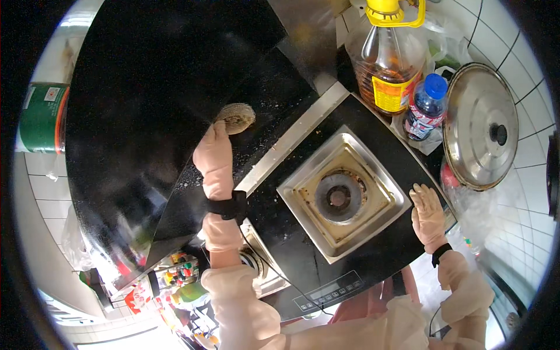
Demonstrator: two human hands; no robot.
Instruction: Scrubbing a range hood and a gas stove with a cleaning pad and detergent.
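My gloved left hand (pixel 214 159) pinches a wire-mesh scouring pad (pixel 238 118), which lies against a glossy black panel (pixel 175 65). Droplets and whitish suds speckle the panel around the pad. On the right, my gloved right hand (pixel 425 214) holds nothing; its palm is down at the edge of the black cooktop (pixel 302 249), fingers slightly apart. Between my hands sits a square stainless steel burner tray (pixel 302 192), with brown grease stains and a round burner (pixel 337 197) at its centre. A metal strip (pixel 293 135) separates the cooktop from the panel.
Behind the cooktop stand a yellow-capped oil jug (pixel 389 65), a blue-capped bottle (pixel 426 107) and a steel pot lid (pixel 479 127) leaning by the tiled wall. A second burner (pixel 253 262) is partly hidden by my left arm. Several condiment bottles (pixel 179 273) stand at lower left. A dark cable (pixel 280 273) crosses the cooktop.
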